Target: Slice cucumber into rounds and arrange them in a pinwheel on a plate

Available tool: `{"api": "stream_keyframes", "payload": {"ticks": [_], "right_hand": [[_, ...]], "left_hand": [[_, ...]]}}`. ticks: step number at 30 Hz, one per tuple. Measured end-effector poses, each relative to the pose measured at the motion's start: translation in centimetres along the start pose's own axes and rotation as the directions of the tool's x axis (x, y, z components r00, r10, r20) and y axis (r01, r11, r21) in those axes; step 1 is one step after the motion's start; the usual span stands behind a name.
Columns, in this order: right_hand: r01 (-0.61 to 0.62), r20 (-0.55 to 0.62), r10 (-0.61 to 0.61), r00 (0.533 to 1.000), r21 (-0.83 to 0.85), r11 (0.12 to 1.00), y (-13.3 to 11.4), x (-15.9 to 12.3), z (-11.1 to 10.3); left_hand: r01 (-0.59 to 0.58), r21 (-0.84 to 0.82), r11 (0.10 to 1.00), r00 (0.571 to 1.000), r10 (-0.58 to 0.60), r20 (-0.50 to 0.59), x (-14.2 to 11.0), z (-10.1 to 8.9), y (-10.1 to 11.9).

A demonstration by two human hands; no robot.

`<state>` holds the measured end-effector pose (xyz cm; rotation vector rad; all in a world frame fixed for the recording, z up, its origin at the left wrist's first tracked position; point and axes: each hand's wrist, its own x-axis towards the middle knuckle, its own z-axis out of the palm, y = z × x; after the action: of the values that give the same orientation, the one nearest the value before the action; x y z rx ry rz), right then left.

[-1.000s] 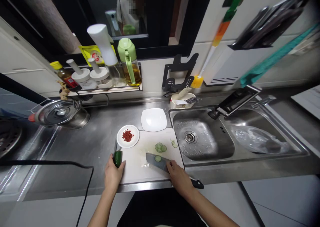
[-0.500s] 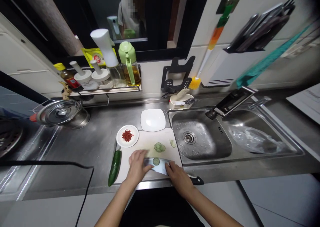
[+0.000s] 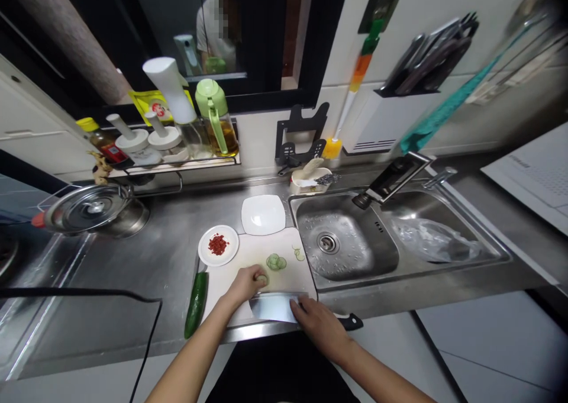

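Pinched in the fingertips of my left hand is a pale green cucumber slice, held just above the cutting board. My right hand is closed on the kitchen knife, its fingers over the wide blade; the black handle end shows past the hand. The blade lies flat along the board's near edge. Beyond it rests a small pile of cucumber slices, with thin peel-like scraps farther right. A dark green whole cucumber lies along the board's left edge.
A round plate of chopped red pieces overlaps the board's far left corner. Behind the board stands a white square dish. The sink and faucet are on the right, a lidded pot on the left. A black cord crosses the left counter.
The cucumber slice has come off the blade into my left fingertips, and that hand has moved away from the knife. The blade now lies bare, slightly nearer me. The view has shifted a little.
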<state>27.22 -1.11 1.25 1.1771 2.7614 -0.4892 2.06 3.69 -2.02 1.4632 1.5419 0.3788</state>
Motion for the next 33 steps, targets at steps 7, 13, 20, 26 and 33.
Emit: {"api": "stream_keyframes", "payload": {"ticks": [7,13,20,26,33], "right_hand": [[-0.349,0.123,0.328,0.937,0.400,0.847,0.6,-1.3,-0.3],[-0.445,0.182,0.408,0.895,0.423,0.789,-0.4,0.7,0.8],[-0.512,0.257,0.446,0.857,0.347,0.785,-1.3,2.3,1.3],[-0.559,0.331,0.467,0.820,0.286,0.778,-1.8,3.4,0.7],[-0.512,0.385,0.414,0.825,0.199,0.836,-2.7,4.3,-0.7]], "left_hand": [[-0.105,0.101,0.989,0.991,0.095,0.094,0.5,-1.2,-0.6],[-0.164,0.197,0.967,0.986,0.163,0.019,1.5,-1.4,-0.2],[0.039,0.273,0.961,0.915,0.075,-0.397,-0.3,1.7,-2.4],[0.043,0.220,0.975,0.811,0.094,-0.577,-1.0,4.8,-3.5],[0.021,0.122,0.992,0.768,0.062,-0.638,-0.5,5.4,-4.3]]}}
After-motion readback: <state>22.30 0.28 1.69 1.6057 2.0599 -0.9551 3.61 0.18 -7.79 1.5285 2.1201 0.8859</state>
